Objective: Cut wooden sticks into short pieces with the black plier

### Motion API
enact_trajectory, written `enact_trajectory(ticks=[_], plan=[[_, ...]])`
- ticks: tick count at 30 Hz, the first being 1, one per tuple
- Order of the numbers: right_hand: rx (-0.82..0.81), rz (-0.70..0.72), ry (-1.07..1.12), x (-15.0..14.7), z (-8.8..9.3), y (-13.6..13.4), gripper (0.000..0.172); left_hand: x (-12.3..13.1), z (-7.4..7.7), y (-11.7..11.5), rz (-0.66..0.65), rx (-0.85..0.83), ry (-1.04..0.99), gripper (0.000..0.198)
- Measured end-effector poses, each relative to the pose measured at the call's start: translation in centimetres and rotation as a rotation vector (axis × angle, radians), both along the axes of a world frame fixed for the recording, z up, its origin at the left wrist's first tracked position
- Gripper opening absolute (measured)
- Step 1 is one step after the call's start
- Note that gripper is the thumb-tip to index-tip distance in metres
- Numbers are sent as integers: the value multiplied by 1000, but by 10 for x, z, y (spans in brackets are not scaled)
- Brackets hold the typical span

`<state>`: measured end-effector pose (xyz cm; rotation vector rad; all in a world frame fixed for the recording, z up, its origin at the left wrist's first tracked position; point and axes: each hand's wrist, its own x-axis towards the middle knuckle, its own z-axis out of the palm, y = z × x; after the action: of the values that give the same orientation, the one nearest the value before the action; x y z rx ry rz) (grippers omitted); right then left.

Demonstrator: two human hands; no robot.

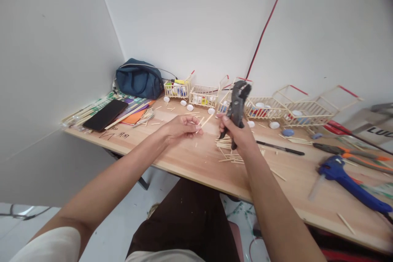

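My left hand (185, 127) is closed in a pinch on thin wooden sticks (206, 120), their pale ends pointing up and to the right. Wrapped round the handles of a black hand cutter (237, 104) is my right hand (241, 133), and the tool's head points upward. The two hands are apart above the wooden table (184, 157). Below the right hand lies a loose pile of short cut sticks (231, 156). Behind both hands stands a row of small stick-built shopping carts (204, 96) with white or blue wheels and red handle bars.
A blue bag (139, 78), a black phone (106, 114) and coloured sheets (133, 116) lie at the left. On the right are a blue glue gun (346, 180), orange-handled pliers (353, 153) and a black pen (282, 147). A red cable (267, 24) runs down the back wall.
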<state>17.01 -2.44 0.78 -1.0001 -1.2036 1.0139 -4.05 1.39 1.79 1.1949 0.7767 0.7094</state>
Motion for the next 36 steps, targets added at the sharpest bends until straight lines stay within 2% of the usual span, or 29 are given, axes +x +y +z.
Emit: enact_trajectory(ticks=[3, 7, 13, 20, 36], plan=[[-10, 32, -141, -5, -4, -2, 37, 14, 0, -10, -29, -51, -44, 46], [3, 12, -179, -5, -4, -3, 34, 22, -2, -15, -44, -92, -67, 43], [-19, 45, -144, -5, -1, -5, 34, 17, -1, -18, -152, -130, -75, 39], [-20, 47, -197, -5, -1, -5, 38, 13, 0, -22, -208, -141, -72, 32], [-31, 1, -211, -10, -1, -7, 41, 20, 3, -28, -249, -100, -61, 42]])
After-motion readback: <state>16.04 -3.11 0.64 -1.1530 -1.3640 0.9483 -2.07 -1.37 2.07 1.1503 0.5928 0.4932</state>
